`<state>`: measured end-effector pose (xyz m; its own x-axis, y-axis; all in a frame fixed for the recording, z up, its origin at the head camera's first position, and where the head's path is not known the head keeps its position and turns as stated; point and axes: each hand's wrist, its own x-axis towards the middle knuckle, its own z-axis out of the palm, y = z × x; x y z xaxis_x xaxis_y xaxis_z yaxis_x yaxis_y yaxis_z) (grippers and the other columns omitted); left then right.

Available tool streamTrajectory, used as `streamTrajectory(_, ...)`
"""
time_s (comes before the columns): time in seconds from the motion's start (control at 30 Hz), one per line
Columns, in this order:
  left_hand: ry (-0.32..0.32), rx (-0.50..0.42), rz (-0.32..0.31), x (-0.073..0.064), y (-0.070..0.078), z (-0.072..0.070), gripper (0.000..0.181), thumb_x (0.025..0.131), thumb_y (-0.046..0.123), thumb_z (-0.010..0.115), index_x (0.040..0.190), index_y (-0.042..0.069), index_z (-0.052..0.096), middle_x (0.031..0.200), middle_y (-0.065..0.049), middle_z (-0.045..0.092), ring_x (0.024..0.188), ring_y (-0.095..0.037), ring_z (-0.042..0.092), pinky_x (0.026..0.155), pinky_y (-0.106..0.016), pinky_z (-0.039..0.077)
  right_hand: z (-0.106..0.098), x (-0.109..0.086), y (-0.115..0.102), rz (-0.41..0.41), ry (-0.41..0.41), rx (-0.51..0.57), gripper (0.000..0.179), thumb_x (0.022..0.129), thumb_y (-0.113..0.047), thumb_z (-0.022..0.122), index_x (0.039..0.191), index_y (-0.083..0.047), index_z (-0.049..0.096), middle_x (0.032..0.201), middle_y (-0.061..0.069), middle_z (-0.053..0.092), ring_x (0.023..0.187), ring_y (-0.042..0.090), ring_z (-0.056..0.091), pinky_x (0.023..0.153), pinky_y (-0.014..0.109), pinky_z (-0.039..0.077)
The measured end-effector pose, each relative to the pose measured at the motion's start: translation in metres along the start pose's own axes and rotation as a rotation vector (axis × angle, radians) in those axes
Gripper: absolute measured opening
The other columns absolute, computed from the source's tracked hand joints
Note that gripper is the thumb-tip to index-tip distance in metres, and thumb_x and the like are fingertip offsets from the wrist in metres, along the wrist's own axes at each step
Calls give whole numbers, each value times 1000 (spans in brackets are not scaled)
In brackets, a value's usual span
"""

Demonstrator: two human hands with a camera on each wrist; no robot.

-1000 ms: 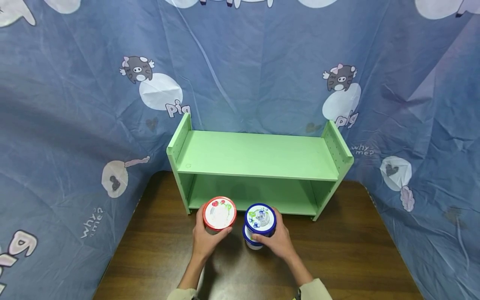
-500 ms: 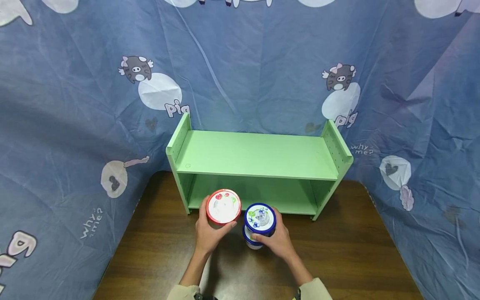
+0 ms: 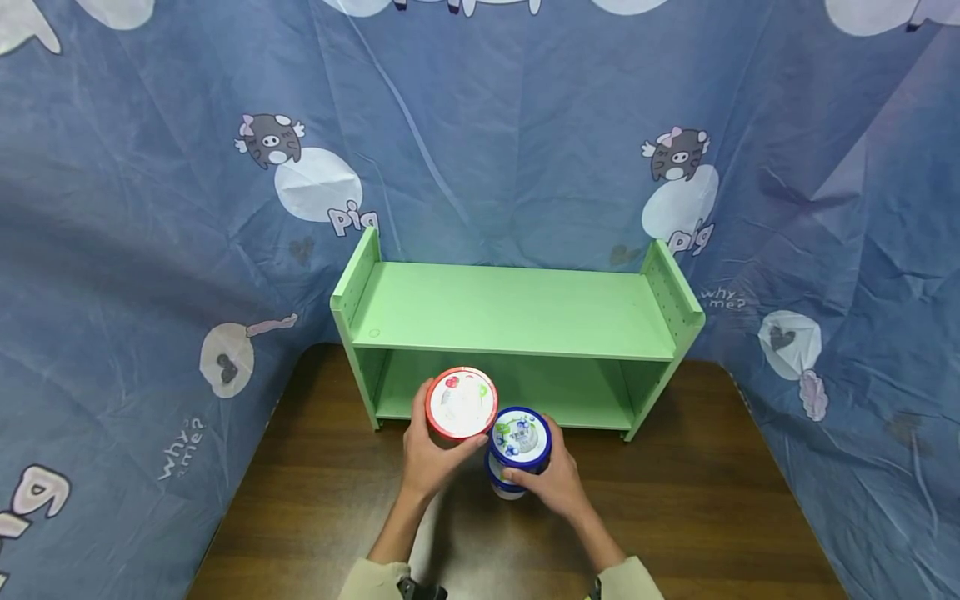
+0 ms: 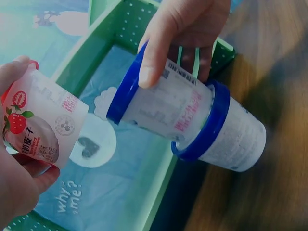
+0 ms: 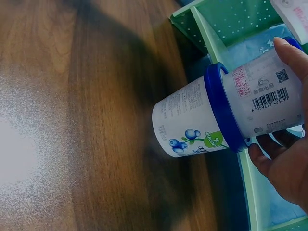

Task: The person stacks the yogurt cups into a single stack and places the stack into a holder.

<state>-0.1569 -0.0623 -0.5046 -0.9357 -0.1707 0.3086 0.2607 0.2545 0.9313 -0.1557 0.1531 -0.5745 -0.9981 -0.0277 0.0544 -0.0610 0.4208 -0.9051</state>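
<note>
My left hand grips a strawberry yogurt tub with a red-rimmed white lid, held up off the table. Its strawberry print shows in the left wrist view. Thumb and fingers of my right hand hold an upper blueberry yogurt tub with a blue-rimmed lid. That tub sits on the lid of a lower blueberry tub, which stands on the table and is mostly covered in the head view. In the left wrist view the strawberry tub is apart from the stack.
A light green two-level shelf stands behind the tubs, close to the stack. Brown wooden table surrounds the hands. A blue cloth with pig prints hangs behind and at both sides.
My left hand has carried the strawberry tub up and to the right, nearer the blueberry stack. The right hand and both blueberry tubs have stayed put.
</note>
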Motion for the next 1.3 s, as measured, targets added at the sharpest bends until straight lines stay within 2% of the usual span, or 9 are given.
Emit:
streamTrajectory(0.4, -63, -39, 26, 2, 11, 17, 106, 64, 21, 94, 152, 10, 36, 144, -15, 58, 130, -31, 56, 108, -57, 45, 0, 1, 2, 1, -8, 3, 104, 73, -31, 90, 154, -14, 27, 143, 20, 53, 127, 39, 56, 102, 59, 50)
streamTrajectory(0.63, -110, -56, 26, 2, 14, 25, 104, 67, 20, 93, 153, 16, 34, 145, -12, 57, 129, -32, 56, 108, -59, 45, 0, 1, 5, -20, -12, 19, 102, 74, -28, 89, 154, -15, 27, 143, 18, 53, 124, 37, 58, 100, 58, 51)
streamTrajectory(0.83, -148, -73, 27, 1, 18, 33, 106, 67, 21, 93, 154, 9, 33, 144, -13, 56, 128, -30, 56, 108, -58, 45, -1, 1, 3, -19, -8, 33, 104, 71, -27, 90, 154, -16, 28, 142, 16, 54, 125, 36, 57, 100, 57, 51)
streamTrajectory(1.03, -183, -81, -2, 1, 19, 43, 105, 68, 23, 92, 154, 11, 33, 143, -14, 56, 126, -29, 57, 106, -56, 47, 0, 1, 3, 4, -14, 46, 103, 73, -27, 90, 155, -20, 27, 146, 17, 51, 129, 37, 55, 103, 58, 49)
streamTrajectory(1.3, -214, -46, -24, 1, 22, 50, 106, 67, 27, 92, 154, 13, 33, 140, -13, 59, 124, -28, 59, 105, -54, 47, -2, 1, 3, 18, -17, 40, 104, 74, -29, 89, 155, -16, 25, 147, 22, 49, 131, 42, 54, 103, 59, 49)
